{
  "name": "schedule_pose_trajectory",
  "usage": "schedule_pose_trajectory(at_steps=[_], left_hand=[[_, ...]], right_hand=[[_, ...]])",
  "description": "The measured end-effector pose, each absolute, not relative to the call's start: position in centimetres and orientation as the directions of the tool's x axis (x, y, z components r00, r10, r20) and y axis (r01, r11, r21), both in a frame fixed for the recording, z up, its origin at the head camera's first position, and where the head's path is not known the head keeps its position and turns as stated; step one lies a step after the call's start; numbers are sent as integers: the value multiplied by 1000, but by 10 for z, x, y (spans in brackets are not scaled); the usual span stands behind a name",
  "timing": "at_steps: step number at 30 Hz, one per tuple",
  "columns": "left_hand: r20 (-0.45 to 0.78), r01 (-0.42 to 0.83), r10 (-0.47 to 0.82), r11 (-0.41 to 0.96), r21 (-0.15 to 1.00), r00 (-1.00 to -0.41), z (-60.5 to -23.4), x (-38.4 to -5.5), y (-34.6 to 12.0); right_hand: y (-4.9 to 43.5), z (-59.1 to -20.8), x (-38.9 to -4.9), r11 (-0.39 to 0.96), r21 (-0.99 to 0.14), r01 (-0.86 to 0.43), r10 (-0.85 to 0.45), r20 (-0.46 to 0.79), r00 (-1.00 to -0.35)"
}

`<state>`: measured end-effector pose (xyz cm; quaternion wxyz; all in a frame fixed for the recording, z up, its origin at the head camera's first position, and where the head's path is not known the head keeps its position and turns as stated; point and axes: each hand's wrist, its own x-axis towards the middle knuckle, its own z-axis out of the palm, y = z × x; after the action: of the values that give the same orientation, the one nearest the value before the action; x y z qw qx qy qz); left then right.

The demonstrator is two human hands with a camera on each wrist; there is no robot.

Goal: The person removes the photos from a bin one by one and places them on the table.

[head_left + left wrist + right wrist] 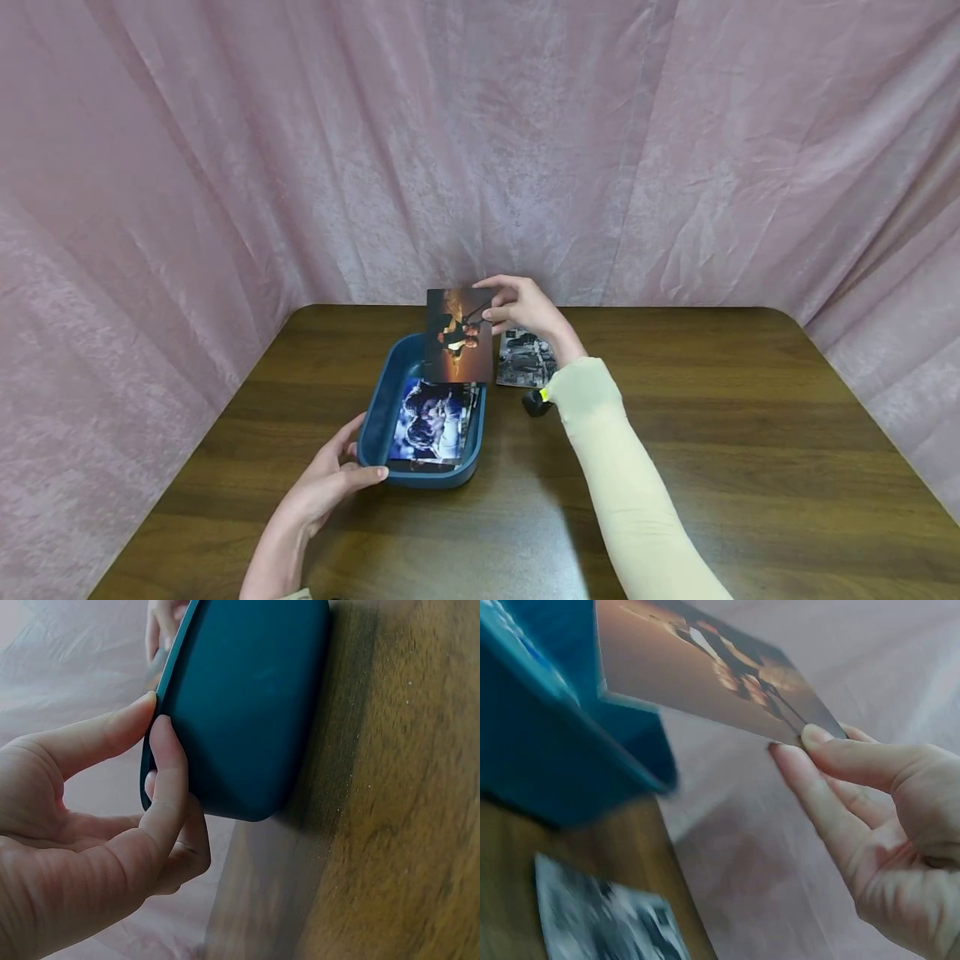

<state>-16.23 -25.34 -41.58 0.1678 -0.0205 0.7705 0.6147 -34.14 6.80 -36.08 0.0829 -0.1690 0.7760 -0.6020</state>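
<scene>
A blue rectangular container (381, 417) with rounded corners stands on the table, photo prints (431, 421) lying inside it. The left hand (330, 475) pinches its rim at the near left corner, thumb on top and fingers below the edge, as the left wrist view confirms. Over the container's far end, the right hand (521, 307) holds an orange-brown photo print (457, 337) by its right edge between thumb and fingers. Beneath the right hand, a black-and-white photo print (525, 362) lies on the table to the right of the container, partly hidden by the wrist.
A brown wooden table (712, 433) carries everything. Pink curtains (480, 150) hang behind its far edge and along both sides. A small black object (535, 403) with a yellow patch sits at the right wrist, by the sleeve's cuff.
</scene>
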Motion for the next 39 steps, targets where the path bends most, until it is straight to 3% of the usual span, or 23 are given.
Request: schedule_pose_trajectory(at_steps=[9,14,25,33,39], left_hand=[[-276,-229,169,253,940,-946,-414,-161,-254],[-282,-236,171,247,940,-944,-416,-159,-255],[-275,-229,170,249,941,-946,-415,-159,-255],[-293,-249,168,241,938,-941,-416,-160,-253],[-300,-253,172,249,935,-939,-416,-162,-253]], right_hand=[[143,-373,-348,141,-976,-163,-158,140,-978],[185,-392,-346,161,-979,-123,-79,112,-991],[238,-432,-333,311,-950,29,57,-12,-998],[233,-463,-332,579,-812,76,164,25,-986],[233,-465,-330,640,-767,50,152,63,-986]])
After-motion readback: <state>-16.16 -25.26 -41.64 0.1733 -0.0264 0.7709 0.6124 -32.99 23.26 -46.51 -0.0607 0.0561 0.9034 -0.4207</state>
